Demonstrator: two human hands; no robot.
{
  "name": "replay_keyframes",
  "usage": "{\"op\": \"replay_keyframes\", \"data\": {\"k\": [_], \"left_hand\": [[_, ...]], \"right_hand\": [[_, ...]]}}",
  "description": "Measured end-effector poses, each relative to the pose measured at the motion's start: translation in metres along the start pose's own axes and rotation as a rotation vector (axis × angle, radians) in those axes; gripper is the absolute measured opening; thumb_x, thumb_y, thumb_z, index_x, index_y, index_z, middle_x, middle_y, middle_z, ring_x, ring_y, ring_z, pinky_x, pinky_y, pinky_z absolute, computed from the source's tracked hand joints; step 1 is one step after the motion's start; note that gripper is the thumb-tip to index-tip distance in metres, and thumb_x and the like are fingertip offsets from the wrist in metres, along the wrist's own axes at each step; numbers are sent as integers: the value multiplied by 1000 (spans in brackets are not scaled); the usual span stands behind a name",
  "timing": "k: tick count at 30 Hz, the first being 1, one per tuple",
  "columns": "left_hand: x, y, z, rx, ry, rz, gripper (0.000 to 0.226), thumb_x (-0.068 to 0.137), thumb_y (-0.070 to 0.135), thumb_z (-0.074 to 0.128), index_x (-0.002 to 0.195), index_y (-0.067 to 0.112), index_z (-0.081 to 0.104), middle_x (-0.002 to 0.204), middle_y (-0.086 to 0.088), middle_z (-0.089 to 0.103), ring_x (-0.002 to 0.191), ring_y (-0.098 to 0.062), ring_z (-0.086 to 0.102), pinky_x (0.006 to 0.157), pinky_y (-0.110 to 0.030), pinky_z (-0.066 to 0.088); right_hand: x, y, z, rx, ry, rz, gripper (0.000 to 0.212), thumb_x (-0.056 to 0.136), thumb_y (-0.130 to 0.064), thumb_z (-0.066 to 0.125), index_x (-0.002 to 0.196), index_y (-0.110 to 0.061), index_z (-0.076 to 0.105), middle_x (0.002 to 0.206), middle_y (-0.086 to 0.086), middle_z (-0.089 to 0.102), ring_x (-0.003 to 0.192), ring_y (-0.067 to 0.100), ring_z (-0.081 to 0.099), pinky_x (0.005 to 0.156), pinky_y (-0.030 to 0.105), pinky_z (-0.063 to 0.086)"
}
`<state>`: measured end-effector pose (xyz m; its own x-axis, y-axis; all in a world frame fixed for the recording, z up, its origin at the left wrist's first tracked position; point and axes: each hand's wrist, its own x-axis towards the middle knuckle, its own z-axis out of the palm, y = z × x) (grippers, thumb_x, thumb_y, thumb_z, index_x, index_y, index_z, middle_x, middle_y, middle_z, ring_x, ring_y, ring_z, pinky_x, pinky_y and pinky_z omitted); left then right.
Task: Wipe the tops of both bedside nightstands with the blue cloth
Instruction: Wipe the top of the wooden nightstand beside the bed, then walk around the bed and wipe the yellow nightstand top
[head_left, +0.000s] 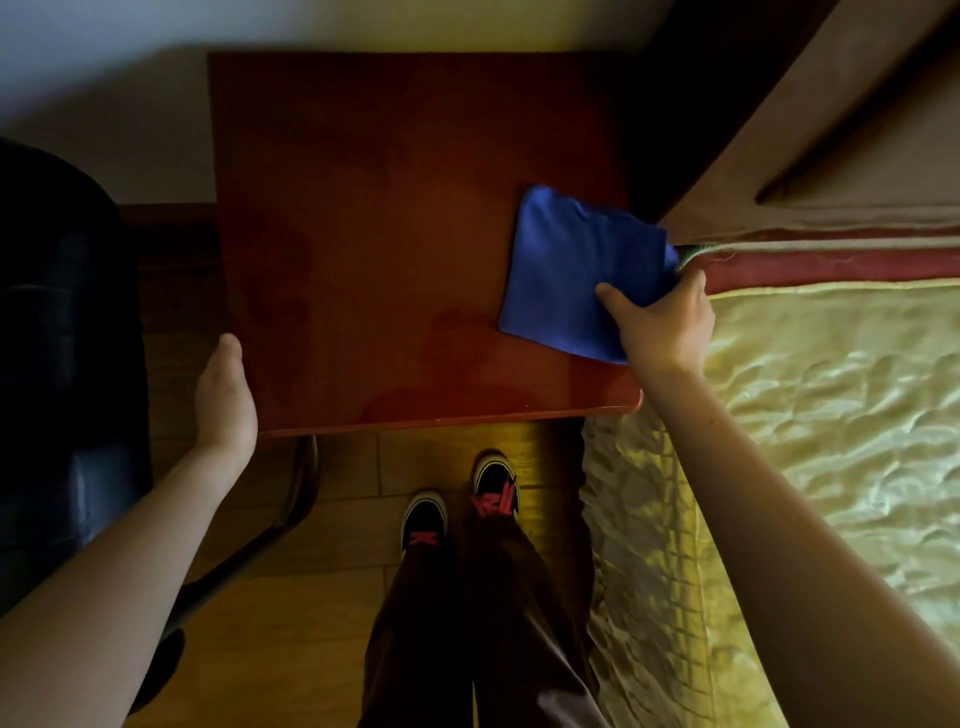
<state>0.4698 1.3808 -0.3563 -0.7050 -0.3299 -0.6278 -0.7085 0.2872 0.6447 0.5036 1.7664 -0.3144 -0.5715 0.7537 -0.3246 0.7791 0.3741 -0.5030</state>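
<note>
A reddish-brown nightstand top fills the middle of the view, seen from above. The folded blue cloth lies flat on its right side, close to the bed. My right hand grips the cloth's near right corner, thumb on top of it. My left hand rests against the nightstand's near left corner, fingers together and holding nothing.
A bed with a shiny yellow quilted cover runs along the right, its wooden headboard at the upper right. A dark chair stands at the left. My shoes stand on the wooden floor in front of the nightstand.
</note>
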Motion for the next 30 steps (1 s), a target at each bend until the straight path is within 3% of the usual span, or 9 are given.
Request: {"op": "replay_keyframes", "data": {"k": [2, 4, 6, 9, 14, 18, 21, 24, 30], "left_hand": [[5, -4, -2, 26, 11, 16, 59, 94, 62, 29, 141, 30, 44, 120, 18, 50, 109, 1, 45, 78, -11, 32], [7, -4, -5, 83, 0, 11, 61, 95, 62, 26, 143, 27, 43, 137, 6, 50, 125, -12, 45, 91, -21, 33], [2, 3, -6, 183, 13, -10, 60, 97, 58, 25, 140, 21, 45, 140, -7, 51, 127, -27, 48, 93, -34, 34], [-24, 25, -9, 320, 33, -62, 54, 101, 46, 30, 138, 9, 43, 138, -17, 51, 123, -36, 49, 95, -43, 37], [-113, 79, -43, 192, -54, 34, 44, 99, 38, 38, 133, 12, 49, 127, -9, 58, 116, -27, 54, 91, -36, 39], [-194, 127, -94, 99, -175, 298, 37, 93, 48, 40, 119, 27, 56, 113, 6, 61, 108, -13, 58, 94, -32, 46], [-245, 153, -133, 80, -206, 447, 17, 95, 48, 42, 101, 46, 57, 105, 14, 64, 98, 1, 61, 82, -23, 45], [-292, 164, -170, 59, -241, 495, 19, 96, 46, 42, 99, 44, 61, 100, 15, 67, 96, 4, 62, 79, -21, 46], [-345, 131, -216, 109, -334, 416, 24, 98, 39, 42, 92, 38, 65, 95, 12, 67, 93, -2, 62, 78, -24, 44]], "right_hand": [[-5, -3, -2, 79, -48, 127, 67, 65, -44, 85, 109, -3, 57, 107, 11, 65, 101, 29, 62, 66, 18, 34], [-13, -6, -4, 337, -161, 330, 54, 62, -36, 89, 99, -10, 61, 101, 5, 67, 86, 22, 66, 63, 25, 46], [-29, -11, -9, 631, -301, 503, 50, 62, -25, 90, 101, -10, 63, 104, 7, 72, 81, 21, 70, 56, 28, 54], [-65, -25, -22, 861, -446, 604, 54, 69, -20, 85, 117, -11, 62, 108, 10, 73, 87, 27, 73, 57, 34, 58], [-138, -61, -86, 911, -511, 477, 37, 73, -14, 82, 106, -14, 65, 89, 3, 78, 78, 24, 75, 57, 33, 57], [-201, -92, -155, 904, -507, 349, 36, 74, -14, 80, 105, -25, 65, 103, 3, 75, 88, 24, 73, 67, 37, 58], [-240, -113, -206, 836, -451, 180, 38, 75, -17, 80, 104, -33, 62, 105, -2, 72, 87, 16, 72, 71, 33, 59], [-275, -126, -251, 776, -423, 9, 37, 77, -15, 79, 102, -34, 59, 99, -7, 70, 76, 1, 70, 56, 15, 53], [-339, -105, -292, 606, -318, -124, 36, 76, -10, 79, 99, -29, 59, 94, -8, 67, 80, 5, 64, 57, 16, 52]]}}
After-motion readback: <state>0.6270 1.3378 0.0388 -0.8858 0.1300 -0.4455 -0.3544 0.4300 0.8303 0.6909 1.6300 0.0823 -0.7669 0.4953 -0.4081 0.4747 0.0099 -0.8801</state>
